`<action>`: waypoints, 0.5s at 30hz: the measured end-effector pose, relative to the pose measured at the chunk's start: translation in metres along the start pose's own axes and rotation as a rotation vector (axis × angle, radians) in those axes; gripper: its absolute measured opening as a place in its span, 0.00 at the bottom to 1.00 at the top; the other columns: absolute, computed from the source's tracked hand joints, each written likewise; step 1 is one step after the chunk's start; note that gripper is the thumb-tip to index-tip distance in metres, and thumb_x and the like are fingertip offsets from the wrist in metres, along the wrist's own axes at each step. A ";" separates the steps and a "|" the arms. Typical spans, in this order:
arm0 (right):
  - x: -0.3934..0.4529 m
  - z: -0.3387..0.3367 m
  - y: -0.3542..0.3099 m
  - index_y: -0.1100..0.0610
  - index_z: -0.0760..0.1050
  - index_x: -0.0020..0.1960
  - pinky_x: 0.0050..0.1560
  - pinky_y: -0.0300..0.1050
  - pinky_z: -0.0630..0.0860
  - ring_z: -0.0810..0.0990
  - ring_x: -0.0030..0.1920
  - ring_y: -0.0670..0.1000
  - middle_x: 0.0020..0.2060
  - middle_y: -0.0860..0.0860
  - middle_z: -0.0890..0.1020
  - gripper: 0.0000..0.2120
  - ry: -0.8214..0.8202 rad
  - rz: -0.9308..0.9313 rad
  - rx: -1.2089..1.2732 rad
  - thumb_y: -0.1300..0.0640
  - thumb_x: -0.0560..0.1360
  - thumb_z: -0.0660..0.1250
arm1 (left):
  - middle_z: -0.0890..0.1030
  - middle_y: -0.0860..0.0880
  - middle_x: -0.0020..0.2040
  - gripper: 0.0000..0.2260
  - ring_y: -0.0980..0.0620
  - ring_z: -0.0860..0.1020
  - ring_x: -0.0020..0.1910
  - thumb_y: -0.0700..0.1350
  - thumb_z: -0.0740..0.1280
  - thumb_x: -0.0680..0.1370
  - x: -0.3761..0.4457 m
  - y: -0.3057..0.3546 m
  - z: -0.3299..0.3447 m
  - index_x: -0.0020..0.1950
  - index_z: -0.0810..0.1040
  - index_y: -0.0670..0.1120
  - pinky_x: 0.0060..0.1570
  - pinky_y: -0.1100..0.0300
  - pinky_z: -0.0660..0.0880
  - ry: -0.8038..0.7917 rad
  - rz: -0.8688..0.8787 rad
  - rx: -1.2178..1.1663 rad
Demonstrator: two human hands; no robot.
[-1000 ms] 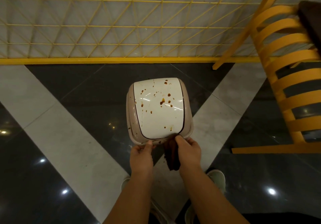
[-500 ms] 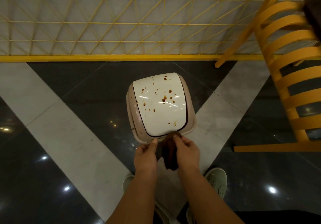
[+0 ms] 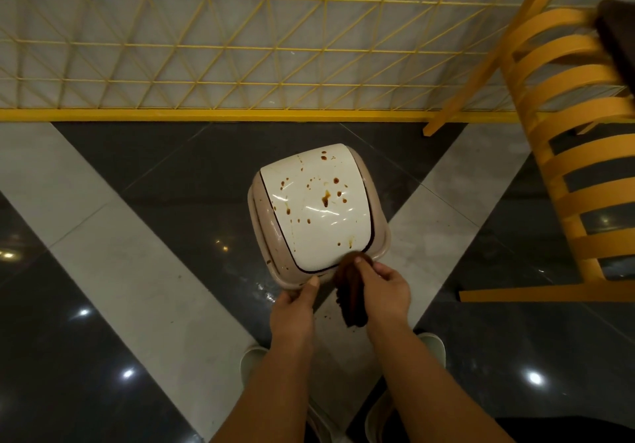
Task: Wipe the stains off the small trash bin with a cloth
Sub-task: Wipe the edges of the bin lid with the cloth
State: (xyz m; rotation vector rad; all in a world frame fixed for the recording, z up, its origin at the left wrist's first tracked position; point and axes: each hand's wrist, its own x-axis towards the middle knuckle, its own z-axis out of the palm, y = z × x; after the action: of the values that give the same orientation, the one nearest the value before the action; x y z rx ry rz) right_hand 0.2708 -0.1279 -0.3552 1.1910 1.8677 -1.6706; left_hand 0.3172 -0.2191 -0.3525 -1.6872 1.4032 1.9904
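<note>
The small trash bin (image 3: 318, 214) is standing on the tiled floor (image 3: 113, 270) in front of the person, near a yellow wire-mesh fence (image 3: 206, 47), where a pale floor stripe meets dark tile. Its white swing lid (image 3: 316, 209) is facing up and is spotted with brown stains (image 3: 325, 198), thickest around the middle and toward the far edge, with a smear near the close right corner.

The left hand (image 3: 292, 308) is bracing the bin: its grip is narrow, the thumb resting on the near rim and the other fingers hidden below, so how firmly it is clamping cannot be told. Just to its right, the right hand (image 3: 386, 288) is holding a dark brown cloth (image 3: 350, 288), bunched between thumb and fingers, with the top of the cloth touching the lid's near edge and the rest hanging down.

By the look of it, wiping is only just starting, since nearly every stain is untouched. The next move probably calls for pushing the cloth up across the lid while the left hand is steadying the bin, because a swing lid may tip under pressure. At far right a yellow slatted chair (image 3: 567, 167) is standing well apart.
</note>
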 end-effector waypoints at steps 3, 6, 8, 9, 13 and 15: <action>-0.008 0.010 0.009 0.51 0.75 0.53 0.60 0.55 0.76 0.78 0.56 0.56 0.52 0.52 0.80 0.10 -0.001 0.000 0.039 0.53 0.74 0.71 | 0.80 0.47 0.54 0.13 0.49 0.75 0.51 0.44 0.69 0.76 0.000 0.000 0.001 0.60 0.78 0.42 0.58 0.55 0.70 -0.015 0.002 -0.001; -0.017 0.018 0.017 0.55 0.74 0.57 0.57 0.51 0.78 0.79 0.53 0.54 0.51 0.53 0.80 0.14 -0.097 0.017 -0.038 0.53 0.74 0.72 | 0.82 0.43 0.55 0.05 0.46 0.79 0.51 0.46 0.70 0.75 -0.001 0.003 -0.001 0.49 0.80 0.47 0.61 0.49 0.74 -0.023 -0.031 0.020; -0.010 0.013 0.013 0.53 0.74 0.55 0.57 0.52 0.78 0.79 0.52 0.55 0.51 0.53 0.81 0.14 -0.098 -0.004 -0.095 0.52 0.72 0.73 | 0.82 0.45 0.55 0.06 0.45 0.78 0.53 0.47 0.70 0.75 0.001 0.002 -0.003 0.49 0.79 0.47 0.63 0.49 0.72 -0.031 -0.049 0.033; -0.006 0.009 0.011 0.52 0.74 0.54 0.58 0.54 0.78 0.80 0.52 0.56 0.51 0.53 0.81 0.13 -0.078 -0.026 -0.108 0.52 0.72 0.73 | 0.81 0.47 0.54 0.07 0.46 0.77 0.53 0.48 0.70 0.75 0.002 0.002 -0.004 0.51 0.79 0.47 0.63 0.51 0.71 -0.027 -0.054 0.048; 0.003 -0.001 0.001 0.51 0.74 0.54 0.57 0.56 0.78 0.80 0.51 0.56 0.50 0.53 0.81 0.12 -0.046 -0.067 -0.126 0.51 0.73 0.72 | 0.78 0.47 0.55 0.11 0.46 0.75 0.57 0.47 0.73 0.72 0.001 0.007 -0.013 0.52 0.78 0.47 0.65 0.48 0.69 0.035 -0.104 0.041; 0.005 -0.003 -0.002 0.53 0.75 0.57 0.56 0.54 0.79 0.81 0.51 0.56 0.49 0.53 0.81 0.15 -0.071 -0.051 -0.150 0.51 0.73 0.72 | 0.79 0.46 0.59 0.15 0.46 0.76 0.58 0.44 0.73 0.72 -0.001 0.012 -0.018 0.58 0.78 0.46 0.64 0.47 0.71 0.054 -0.117 -0.019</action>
State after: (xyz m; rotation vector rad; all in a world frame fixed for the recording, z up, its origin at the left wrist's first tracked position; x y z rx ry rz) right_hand 0.2671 -0.1233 -0.3568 1.0193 1.9566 -1.5473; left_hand 0.3217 -0.2387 -0.3437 -1.8005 1.2743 1.9142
